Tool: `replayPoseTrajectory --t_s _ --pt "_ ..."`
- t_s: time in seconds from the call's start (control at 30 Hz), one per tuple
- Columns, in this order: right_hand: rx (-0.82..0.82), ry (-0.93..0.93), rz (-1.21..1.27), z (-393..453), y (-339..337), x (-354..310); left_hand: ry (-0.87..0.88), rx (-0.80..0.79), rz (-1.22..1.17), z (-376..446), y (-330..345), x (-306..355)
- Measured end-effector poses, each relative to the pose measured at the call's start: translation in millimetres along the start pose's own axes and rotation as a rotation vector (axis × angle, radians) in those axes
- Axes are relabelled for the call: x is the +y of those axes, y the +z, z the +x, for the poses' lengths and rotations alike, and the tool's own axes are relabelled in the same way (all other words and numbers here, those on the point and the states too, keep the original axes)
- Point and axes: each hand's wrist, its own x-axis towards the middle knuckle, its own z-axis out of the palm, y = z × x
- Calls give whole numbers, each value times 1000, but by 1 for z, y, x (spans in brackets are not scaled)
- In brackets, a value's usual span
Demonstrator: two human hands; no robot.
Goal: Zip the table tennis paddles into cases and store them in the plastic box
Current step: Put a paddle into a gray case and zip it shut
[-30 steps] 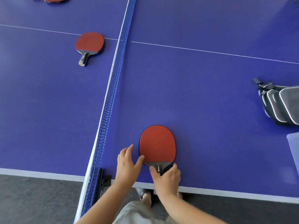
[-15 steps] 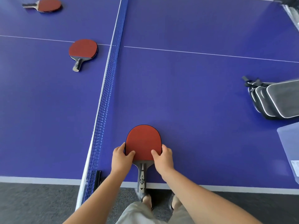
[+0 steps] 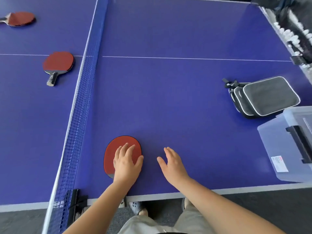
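While our left hand [image 3: 127, 163] rests its spread fingers [image 3: 125, 148] flat on the nearest red rubber-faced paddle [image 3: 118, 152] at six o'clock on the blue counter [image 3: 168, 98], our right hand [image 3: 172, 163] hovers beside it, empty and with fingers straight. Nothing is cased yet: two more red paddles [image 3: 58, 62] lie at ten o'clock, while the grey zip cases [image 3: 263, 97] and clear plastic box [image 3: 276, 142] wait at three o'clock.

Blue table [image 3: 168, 98] crossed by a white centre line, split by a blue net [image 3: 79, 115] (clamp at near edge). Grey floor [image 3: 253, 208] near. White balls [image 3: 287, 32] far right, blurred.
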Motion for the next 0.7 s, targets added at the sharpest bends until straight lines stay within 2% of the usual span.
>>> replayPoseTrajectory --t_s 0.13,0.3,0.57,0.7 --pt "51 -19 -42 -8 -63 43 106 -64 -4 3 29 65" --pt "159 -66 -67 -16 -164 113 185 -106 -76 7 74 183" --pt "543 -227 -219 3 -325 225 277 -169 -145 26 166 351" --pt "530 -167 -354 38 -379 275 275 -210 -153 44 209 414"
